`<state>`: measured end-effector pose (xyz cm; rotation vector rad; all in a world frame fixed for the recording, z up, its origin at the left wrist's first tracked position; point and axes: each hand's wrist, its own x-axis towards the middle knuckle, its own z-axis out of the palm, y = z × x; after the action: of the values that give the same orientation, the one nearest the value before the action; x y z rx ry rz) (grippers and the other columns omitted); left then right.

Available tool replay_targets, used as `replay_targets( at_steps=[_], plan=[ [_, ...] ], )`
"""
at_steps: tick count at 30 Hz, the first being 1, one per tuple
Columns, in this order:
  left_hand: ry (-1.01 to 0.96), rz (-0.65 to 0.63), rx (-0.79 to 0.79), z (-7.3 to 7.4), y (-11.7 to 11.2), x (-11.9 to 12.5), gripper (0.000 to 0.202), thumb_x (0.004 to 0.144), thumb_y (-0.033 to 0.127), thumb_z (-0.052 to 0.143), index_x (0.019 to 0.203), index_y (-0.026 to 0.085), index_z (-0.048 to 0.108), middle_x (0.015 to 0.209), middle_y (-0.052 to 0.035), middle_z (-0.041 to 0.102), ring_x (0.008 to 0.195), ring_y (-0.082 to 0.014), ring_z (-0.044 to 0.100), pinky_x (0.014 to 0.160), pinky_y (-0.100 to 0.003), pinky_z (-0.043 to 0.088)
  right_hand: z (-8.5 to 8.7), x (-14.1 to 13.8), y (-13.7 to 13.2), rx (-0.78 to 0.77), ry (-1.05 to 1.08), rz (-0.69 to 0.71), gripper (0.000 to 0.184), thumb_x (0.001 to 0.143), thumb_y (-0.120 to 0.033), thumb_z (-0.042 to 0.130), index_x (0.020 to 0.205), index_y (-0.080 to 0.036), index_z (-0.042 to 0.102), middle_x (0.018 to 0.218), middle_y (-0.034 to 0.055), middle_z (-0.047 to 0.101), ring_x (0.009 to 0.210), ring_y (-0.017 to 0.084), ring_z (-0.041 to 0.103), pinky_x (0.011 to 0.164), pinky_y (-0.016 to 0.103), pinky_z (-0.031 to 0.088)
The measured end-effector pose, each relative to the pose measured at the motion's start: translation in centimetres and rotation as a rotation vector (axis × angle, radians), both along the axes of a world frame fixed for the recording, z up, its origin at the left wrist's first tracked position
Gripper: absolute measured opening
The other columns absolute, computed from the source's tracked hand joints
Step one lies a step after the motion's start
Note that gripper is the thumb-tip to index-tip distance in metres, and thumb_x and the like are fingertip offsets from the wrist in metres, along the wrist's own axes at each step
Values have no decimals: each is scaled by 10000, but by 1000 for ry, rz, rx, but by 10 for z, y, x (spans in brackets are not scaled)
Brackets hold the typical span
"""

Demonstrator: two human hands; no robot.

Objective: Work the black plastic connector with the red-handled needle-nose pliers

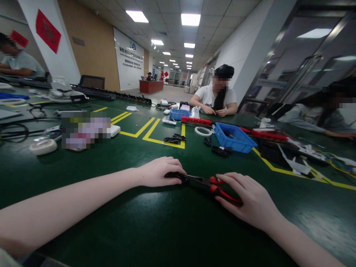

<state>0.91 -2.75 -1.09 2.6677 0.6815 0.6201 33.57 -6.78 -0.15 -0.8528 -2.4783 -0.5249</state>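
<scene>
Near the middle of the green table my left hand [160, 171] is closed around a small black part [174, 175], whose exact kind I cannot make out. My right hand [249, 196] grips needle-nose pliers [204, 181] with red and black handles, thumb below and fingers above. The pliers' jaws point left and meet the right end of the black part at my left fingertips. Whether the jaws are clamped on it is too small to tell. Beyond my hands lie several similar black parts [174, 138] inside a yellow taped outline.
A blue bin [236, 140] stands ahead to the right, with black pieces [221, 150] and a white tape roll [203, 131] beside it. A blurred phone [86, 133] and another white roll [43, 147] lie left. Across the table sits a person [215, 96]; others sit at both sides.
</scene>
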Motion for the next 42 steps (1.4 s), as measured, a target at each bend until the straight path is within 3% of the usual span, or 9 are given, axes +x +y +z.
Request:
replay_targets(
  at_steps=[42],
  plan=[
    [45, 0, 23, 0, -1, -1, 256, 991, 264, 603, 1236, 198, 632, 1173, -78, 640, 1072, -235, 609, 902, -360, 484, 1, 0, 1, 17, -12, 4, 411, 917, -415, 626, 1250, -177, 593, 1081, 116, 705, 892, 239, 666, 750, 374, 504]
  ],
)
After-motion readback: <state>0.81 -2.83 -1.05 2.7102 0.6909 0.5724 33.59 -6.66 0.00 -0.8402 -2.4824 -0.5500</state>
